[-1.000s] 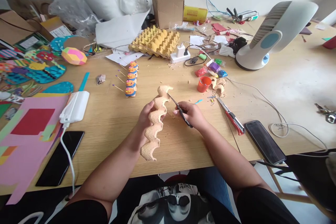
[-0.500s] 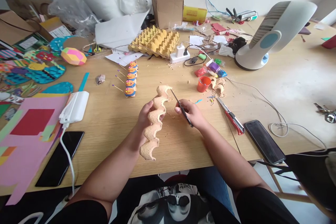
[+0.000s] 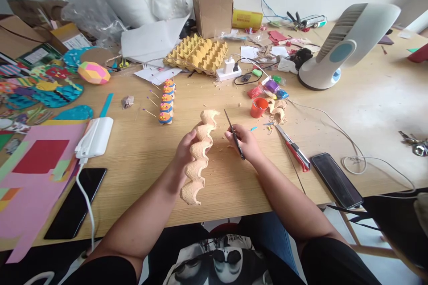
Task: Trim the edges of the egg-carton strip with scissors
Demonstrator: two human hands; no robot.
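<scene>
My left hand (image 3: 185,149) grips a long strip of orange egg carton (image 3: 199,156), held upright over the wooden table (image 3: 140,151). Its top end curls near the table's middle. My right hand (image 3: 243,140) is closed around small scissors (image 3: 234,136), whose blades point up and away, a short gap right of the strip's top. Small carton crumbs lie on the table between my hands.
A row of painted carton cups (image 3: 166,100) with pins stands ahead. Nearby lie an orange cup (image 3: 259,107), a red box cutter (image 3: 294,148), two phones (image 3: 336,179) (image 3: 75,202), a white power bank (image 3: 95,136), a yellow egg tray (image 3: 197,54), a fan (image 3: 344,42) and pink paper (image 3: 30,173).
The scissors have drawn back from the strip's top and swung to the right, blades now clear of the carton. My left hand keeps holding the strip almost still.
</scene>
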